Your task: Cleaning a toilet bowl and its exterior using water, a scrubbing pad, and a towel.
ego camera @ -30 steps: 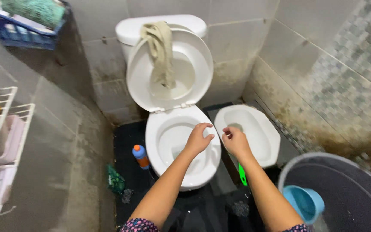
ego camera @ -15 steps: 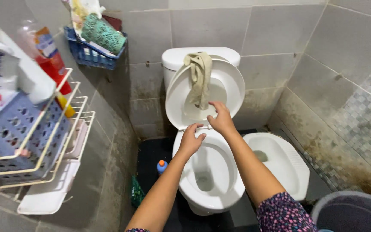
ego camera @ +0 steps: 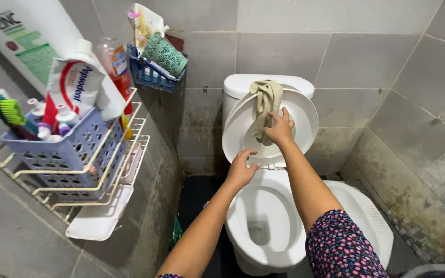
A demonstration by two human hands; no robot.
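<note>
At twelve o'clock, right hand point(ego camera: 280, 128) pinches the limp rag point(ego camera: 264, 105) mid-length; light, probably damp. Left hand point(ego camera: 242, 169) hovers spread above the bowl point(ego camera: 263, 216).

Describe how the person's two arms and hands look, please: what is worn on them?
Both forearms are bare. The right arm has a dark sleeve with small pink and blue flower print reaching to about the elbow. The left hand and the right hand wear no gloves; no ring, watch or bracelet shows.
</note>
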